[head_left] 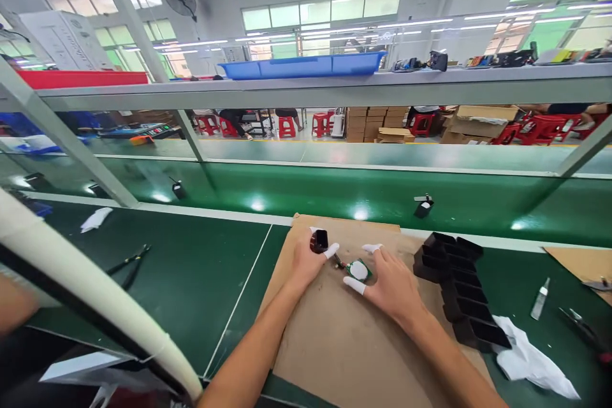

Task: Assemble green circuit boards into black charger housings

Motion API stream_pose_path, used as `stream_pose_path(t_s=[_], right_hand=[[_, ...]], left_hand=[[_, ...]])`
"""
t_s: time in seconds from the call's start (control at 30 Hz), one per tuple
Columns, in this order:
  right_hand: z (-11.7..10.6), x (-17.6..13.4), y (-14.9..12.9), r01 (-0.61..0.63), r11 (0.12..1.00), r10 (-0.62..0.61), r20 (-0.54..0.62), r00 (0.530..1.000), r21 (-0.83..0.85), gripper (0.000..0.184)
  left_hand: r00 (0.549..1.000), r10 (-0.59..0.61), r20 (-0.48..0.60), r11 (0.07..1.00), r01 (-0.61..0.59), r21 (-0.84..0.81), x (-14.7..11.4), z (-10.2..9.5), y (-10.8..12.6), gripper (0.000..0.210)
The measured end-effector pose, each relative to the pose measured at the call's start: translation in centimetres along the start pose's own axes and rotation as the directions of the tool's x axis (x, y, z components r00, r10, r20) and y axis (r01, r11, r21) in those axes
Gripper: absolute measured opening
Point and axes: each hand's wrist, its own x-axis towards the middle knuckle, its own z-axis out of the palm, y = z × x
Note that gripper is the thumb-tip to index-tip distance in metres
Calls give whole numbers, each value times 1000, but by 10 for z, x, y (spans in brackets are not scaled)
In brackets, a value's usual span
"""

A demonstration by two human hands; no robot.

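My left hand (308,258), with white finger cots on its fingertips, is closed around a small black box (320,241) whose hollow end faces up. Wires run from beside the box to a small green circuit board (358,270) with a round white piece on top. My right hand (389,280), also in white finger cots, has thumb and fingers spread on either side of the board. Whether it touches the board's edge is hard to make out. Both hands are above a sheet of brown cardboard (344,344).
Several black open boxes (459,287) stand in rows at the right. Beyond them are a white cloth (530,357), a small bottle (540,301) and pliers (586,331). Other pliers (130,264) lie left. A thick pale pipe (95,293) crosses the lower left. Behind runs a green conveyor (306,188).
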Motion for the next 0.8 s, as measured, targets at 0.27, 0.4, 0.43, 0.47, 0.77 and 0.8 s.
stream_pose_path(t_s=[0.27,0.4,0.43,0.47,0.77,0.8], right_hand=[[6,3,8,-157,946,119,149,982,282,22],[4,3,23,-113,978,97,98,990,176,20],[4,3,27,-119,983,110,71,991,140,18],[6,2,29,-123,984,117,50,992,131,18],[20,1,31,-123,961,157,-125,980,246,33],[20,0,31,-127,963,157,-109,982,238,33]], left_hand=[[996,45,-73,995,-39,89,3,5,1,38],[995,37,-92,994,-27,109,6,4,0,38],[995,28,-92,994,-18,104,6,4,0,38],[995,20,-93,995,-11,97,7,4,-1,38],[993,-78,91,995,83,-57,2,4,-8,41],[990,-84,117,994,92,-65,0,4,-8,43]])
